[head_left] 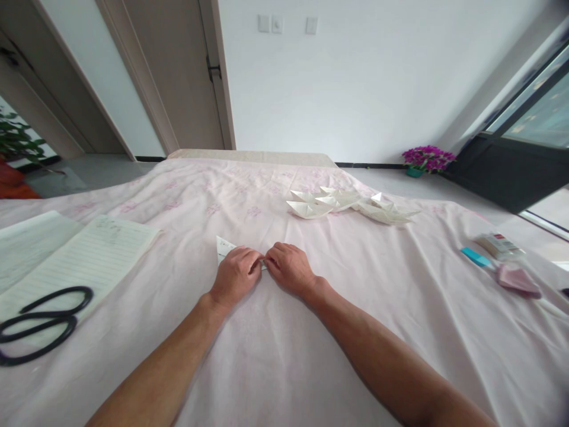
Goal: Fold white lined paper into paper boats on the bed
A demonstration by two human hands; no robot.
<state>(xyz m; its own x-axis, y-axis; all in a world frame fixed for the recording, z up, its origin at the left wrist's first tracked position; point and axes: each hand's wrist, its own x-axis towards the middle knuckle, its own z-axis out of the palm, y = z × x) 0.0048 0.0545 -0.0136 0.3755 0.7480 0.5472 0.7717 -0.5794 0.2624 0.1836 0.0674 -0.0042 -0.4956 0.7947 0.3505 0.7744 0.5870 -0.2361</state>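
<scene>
A small folded piece of paper with writing on it lies under my hands at the middle of the bed-like surface. Its pointed corner sticks out beyond my left hand, whose fingers are closed on it. Close beside, my right hand pinches the paper's other end, thumbs and fingertips nearly meeting. Most of the paper is hidden by the hands. Farther off to the right stands a group of several folded paper boats, some of them pressed together.
An open lined notebook lies at left, with black-handled scissors on it. At right are a blue object, a packet and a pink item. A pink floral cloth covers the surface.
</scene>
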